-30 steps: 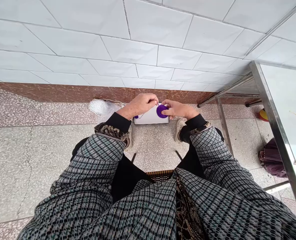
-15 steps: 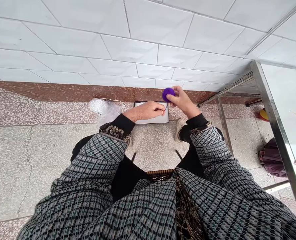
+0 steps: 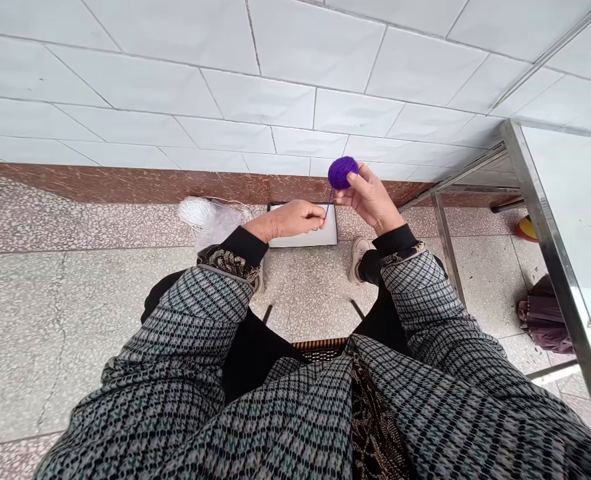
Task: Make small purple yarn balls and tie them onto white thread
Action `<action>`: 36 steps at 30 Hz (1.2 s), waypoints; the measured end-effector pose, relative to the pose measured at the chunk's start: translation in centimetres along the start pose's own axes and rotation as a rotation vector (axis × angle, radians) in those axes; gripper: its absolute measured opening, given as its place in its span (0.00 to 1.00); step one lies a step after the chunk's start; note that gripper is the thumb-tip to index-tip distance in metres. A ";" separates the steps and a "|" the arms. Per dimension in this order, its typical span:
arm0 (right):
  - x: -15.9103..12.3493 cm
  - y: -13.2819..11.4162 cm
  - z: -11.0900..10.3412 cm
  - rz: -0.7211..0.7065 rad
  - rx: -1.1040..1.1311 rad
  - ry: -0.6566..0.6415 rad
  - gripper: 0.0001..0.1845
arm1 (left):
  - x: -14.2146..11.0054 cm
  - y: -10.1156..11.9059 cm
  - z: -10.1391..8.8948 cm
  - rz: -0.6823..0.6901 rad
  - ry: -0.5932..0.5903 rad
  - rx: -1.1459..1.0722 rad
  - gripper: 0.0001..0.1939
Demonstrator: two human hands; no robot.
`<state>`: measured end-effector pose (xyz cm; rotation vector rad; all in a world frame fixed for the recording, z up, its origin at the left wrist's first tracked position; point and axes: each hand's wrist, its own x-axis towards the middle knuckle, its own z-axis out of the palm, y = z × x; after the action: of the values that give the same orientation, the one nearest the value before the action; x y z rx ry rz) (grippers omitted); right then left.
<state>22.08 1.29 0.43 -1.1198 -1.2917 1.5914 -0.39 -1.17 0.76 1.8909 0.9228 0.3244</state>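
A small ball of purple yarn (image 3: 342, 173) is held up in my right hand (image 3: 370, 199), its thumb and fingers closed on the ball's right side. From the ball a short purple strand (image 3: 329, 202) runs down to my left hand (image 3: 295, 219), whose fingers pinch it. Both hands are above a shallow white box with a dark edge (image 3: 300, 238) on the floor. Part of the box is hidden behind the left hand; small dark marks show on its white surface.
Left of the box lies a white yarn skein (image 3: 196, 212) with clear plastic (image 3: 220, 223). A metal-framed table (image 3: 550, 213) stands at the right, with a dark purple cloth bundle (image 3: 548, 317) and a yellow-red object (image 3: 526, 229) beneath. The tiled wall (image 3: 290, 141) rises ahead.
My right hand has risen slightly with the yarn ball and turned, so more of the ball shows. The strand between the hands is longer. My left hand has shifted slightly left.
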 end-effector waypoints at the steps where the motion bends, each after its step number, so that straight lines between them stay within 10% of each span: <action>1: 0.2 0.4 0.0 0.008 -0.058 0.032 0.29 | -0.1 0.2 0.1 0.018 -0.033 -0.004 0.09; 6: -0.5 0.6 0.0 0.270 -0.392 -0.313 0.23 | -0.7 -0.3 -1.0 0.037 0.113 0.010 0.08; 9: -1.3 -0.6 -0.1 0.246 -0.177 -0.602 0.28 | -0.7 -1.1 -1.7 -0.017 0.209 0.024 0.08; 14: -1.1 -1.1 -0.3 -0.028 0.149 -0.261 0.40 | -0.2 -1.0 -0.9 0.019 0.154 0.012 0.08; 20: 0.2 0.5 -0.2 0.019 -0.037 0.014 0.26 | -0.2 0.1 0.3 0.080 -0.069 -0.004 0.09; 25: -0.6 0.2 0.0 0.297 -0.469 -0.365 0.24 | -0.8 -0.5 -0.8 0.061 0.107 0.035 0.09; 28: -1.3 -0.5 -0.1 0.271 -0.283 -0.613 0.29 | -0.7 -1.3 -1.5 0.021 0.199 0.048 0.09; 36: 0.0 -0.4 -0.9 -0.029 0.092 -0.018 0.37 | 0.4 -0.8 0.6 0.062 0.033 0.039 0.09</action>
<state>23.01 1.61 0.76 -1.0282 -1.2279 1.6259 -0.19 -1.10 -0.28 1.9574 0.8994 0.3779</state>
